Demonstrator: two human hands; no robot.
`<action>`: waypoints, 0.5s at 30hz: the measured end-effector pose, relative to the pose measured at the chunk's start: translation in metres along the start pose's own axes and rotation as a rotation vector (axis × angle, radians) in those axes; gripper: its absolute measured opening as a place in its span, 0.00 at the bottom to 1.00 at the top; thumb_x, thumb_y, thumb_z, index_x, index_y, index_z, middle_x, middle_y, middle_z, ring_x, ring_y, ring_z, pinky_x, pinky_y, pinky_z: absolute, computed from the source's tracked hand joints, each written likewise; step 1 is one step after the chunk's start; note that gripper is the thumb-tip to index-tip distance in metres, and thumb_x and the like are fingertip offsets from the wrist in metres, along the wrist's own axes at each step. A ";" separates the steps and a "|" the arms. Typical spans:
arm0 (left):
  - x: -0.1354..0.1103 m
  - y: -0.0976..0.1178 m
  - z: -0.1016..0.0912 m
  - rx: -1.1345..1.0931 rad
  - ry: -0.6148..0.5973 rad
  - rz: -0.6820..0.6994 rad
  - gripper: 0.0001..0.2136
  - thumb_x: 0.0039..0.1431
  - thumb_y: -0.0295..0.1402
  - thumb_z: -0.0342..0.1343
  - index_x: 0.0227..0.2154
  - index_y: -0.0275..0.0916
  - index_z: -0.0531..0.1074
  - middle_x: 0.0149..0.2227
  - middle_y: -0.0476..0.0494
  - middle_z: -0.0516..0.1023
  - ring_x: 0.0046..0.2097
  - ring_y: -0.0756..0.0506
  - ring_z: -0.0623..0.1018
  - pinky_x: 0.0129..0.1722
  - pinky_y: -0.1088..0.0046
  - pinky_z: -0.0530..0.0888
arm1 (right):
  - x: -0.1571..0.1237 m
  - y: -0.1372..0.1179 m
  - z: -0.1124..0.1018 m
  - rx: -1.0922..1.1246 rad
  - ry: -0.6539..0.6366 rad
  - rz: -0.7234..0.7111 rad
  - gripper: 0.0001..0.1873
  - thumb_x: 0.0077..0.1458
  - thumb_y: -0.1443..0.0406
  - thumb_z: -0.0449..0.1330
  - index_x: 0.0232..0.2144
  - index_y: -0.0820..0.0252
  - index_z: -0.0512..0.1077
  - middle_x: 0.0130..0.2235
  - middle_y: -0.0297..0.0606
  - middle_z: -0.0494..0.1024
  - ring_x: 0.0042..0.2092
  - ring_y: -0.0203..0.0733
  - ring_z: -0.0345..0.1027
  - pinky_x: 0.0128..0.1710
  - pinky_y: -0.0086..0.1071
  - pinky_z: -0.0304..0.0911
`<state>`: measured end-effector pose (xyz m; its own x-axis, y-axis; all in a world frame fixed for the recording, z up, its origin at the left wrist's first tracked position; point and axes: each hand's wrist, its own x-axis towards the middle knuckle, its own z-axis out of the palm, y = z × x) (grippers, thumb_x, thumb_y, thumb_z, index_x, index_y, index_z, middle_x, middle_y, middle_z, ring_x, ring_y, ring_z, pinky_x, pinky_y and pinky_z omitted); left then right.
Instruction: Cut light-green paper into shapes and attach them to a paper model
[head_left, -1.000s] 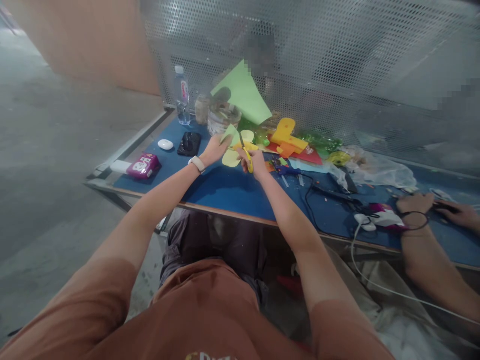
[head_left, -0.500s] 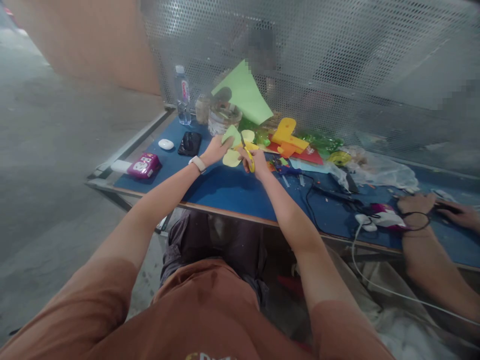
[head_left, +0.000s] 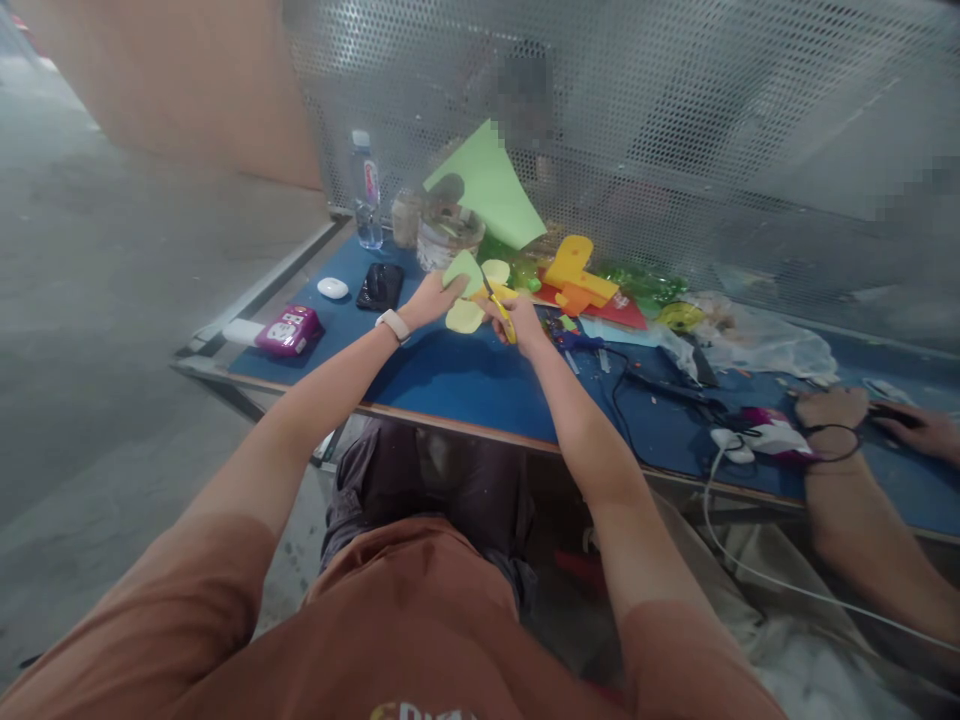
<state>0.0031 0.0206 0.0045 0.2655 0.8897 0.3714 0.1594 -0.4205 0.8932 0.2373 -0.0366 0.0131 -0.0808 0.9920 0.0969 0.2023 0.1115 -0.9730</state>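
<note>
My left hand [head_left: 433, 297] pinches a pale yellow-green foam cut-out [head_left: 466, 290] with rounded lobes above the blue table [head_left: 450, 375]. A white band sits on that wrist. My right hand [head_left: 520, 322] is closed round yellow-handled scissors [head_left: 501, 308], whose blades point up into the foam piece. Both hands meet over the far middle of the table.
A water bottle [head_left: 366, 192], glass jars [head_left: 448, 232], a black phone [head_left: 379, 285], a white mouse [head_left: 332, 288] and a pink box [head_left: 288, 330] lie at the left. A green sheet [head_left: 491, 190], orange and yellow foam shapes [head_left: 574, 275], cables and a glue gun [head_left: 765, 435] spread right. Another person's hands [head_left: 862, 415] rest at the right.
My right hand with the scissors has shifted slightly to the right and the blades have tilted. The foam piece has turned a little in my left hand.
</note>
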 end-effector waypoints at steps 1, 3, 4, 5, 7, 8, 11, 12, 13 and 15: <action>0.000 -0.001 -0.001 0.011 -0.008 0.003 0.29 0.83 0.50 0.70 0.26 0.45 0.68 0.24 0.49 0.68 0.29 0.47 0.67 0.33 0.65 0.68 | 0.000 -0.001 -0.001 -0.009 -0.007 0.009 0.36 0.56 0.33 0.89 0.32 0.53 0.80 0.15 0.28 0.70 0.15 0.34 0.59 0.12 0.28 0.52; 0.000 -0.001 -0.002 0.034 -0.023 0.009 0.29 0.83 0.52 0.69 0.27 0.45 0.68 0.24 0.50 0.67 0.29 0.47 0.67 0.33 0.66 0.68 | 0.000 -0.002 -0.002 -0.027 -0.018 0.029 0.36 0.59 0.34 0.88 0.32 0.53 0.80 0.15 0.28 0.70 0.15 0.33 0.58 0.12 0.27 0.52; 0.000 -0.001 -0.002 0.046 -0.030 0.011 0.28 0.84 0.52 0.68 0.27 0.44 0.68 0.24 0.50 0.68 0.29 0.48 0.67 0.33 0.66 0.67 | 0.000 -0.003 -0.003 -0.033 -0.022 0.036 0.36 0.60 0.34 0.88 0.31 0.53 0.79 0.15 0.28 0.70 0.15 0.33 0.58 0.12 0.26 0.52; 0.000 0.000 -0.002 0.056 -0.034 0.014 0.28 0.85 0.51 0.66 0.27 0.44 0.68 0.25 0.50 0.68 0.29 0.48 0.67 0.33 0.66 0.67 | 0.000 -0.004 -0.003 -0.038 -0.026 0.039 0.36 0.61 0.34 0.87 0.31 0.53 0.79 0.15 0.28 0.70 0.15 0.32 0.58 0.12 0.26 0.52; 0.000 0.001 -0.003 0.067 -0.040 0.016 0.28 0.87 0.48 0.64 0.27 0.44 0.68 0.25 0.49 0.69 0.29 0.48 0.67 0.34 0.66 0.67 | -0.001 -0.005 -0.003 -0.041 -0.030 0.033 0.35 0.62 0.35 0.87 0.31 0.53 0.79 0.16 0.28 0.70 0.15 0.32 0.58 0.12 0.26 0.52; 0.000 0.002 -0.003 0.068 -0.042 0.016 0.27 0.87 0.46 0.63 0.27 0.43 0.68 0.25 0.49 0.69 0.29 0.48 0.67 0.34 0.66 0.66 | -0.002 -0.005 -0.003 -0.042 -0.031 0.030 0.35 0.63 0.35 0.87 0.32 0.53 0.80 0.16 0.28 0.70 0.15 0.32 0.58 0.12 0.26 0.52; 0.000 0.002 -0.003 0.062 -0.051 0.009 0.25 0.88 0.43 0.61 0.28 0.43 0.69 0.24 0.49 0.69 0.29 0.48 0.67 0.32 0.67 0.65 | -0.003 -0.007 -0.002 -0.045 -0.031 0.028 0.33 0.64 0.36 0.87 0.33 0.53 0.81 0.16 0.28 0.70 0.15 0.33 0.59 0.12 0.26 0.52; 0.000 0.002 -0.003 0.059 -0.051 0.002 0.25 0.88 0.43 0.61 0.28 0.43 0.69 0.24 0.49 0.69 0.28 0.48 0.66 0.32 0.67 0.64 | -0.003 -0.008 -0.002 -0.046 -0.034 0.030 0.33 0.64 0.36 0.87 0.34 0.53 0.81 0.16 0.28 0.70 0.15 0.33 0.59 0.12 0.26 0.52; 0.001 0.001 -0.003 0.054 -0.051 -0.005 0.25 0.88 0.43 0.61 0.28 0.43 0.69 0.23 0.49 0.68 0.28 0.49 0.66 0.31 0.68 0.63 | -0.003 -0.008 -0.002 -0.047 -0.035 0.033 0.32 0.65 0.37 0.87 0.34 0.53 0.81 0.16 0.28 0.70 0.15 0.33 0.59 0.12 0.26 0.52; 0.001 0.001 -0.003 0.040 -0.053 -0.017 0.25 0.87 0.43 0.63 0.29 0.43 0.68 0.23 0.50 0.67 0.27 0.49 0.65 0.30 0.68 0.63 | -0.004 -0.009 -0.001 -0.052 -0.038 0.041 0.32 0.66 0.38 0.86 0.35 0.53 0.81 0.16 0.28 0.70 0.15 0.33 0.58 0.12 0.26 0.52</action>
<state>0.0009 0.0218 0.0063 0.3122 0.8866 0.3413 0.2023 -0.4131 0.8879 0.2371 -0.0413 0.0220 -0.1084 0.9930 0.0478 0.2567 0.0744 -0.9636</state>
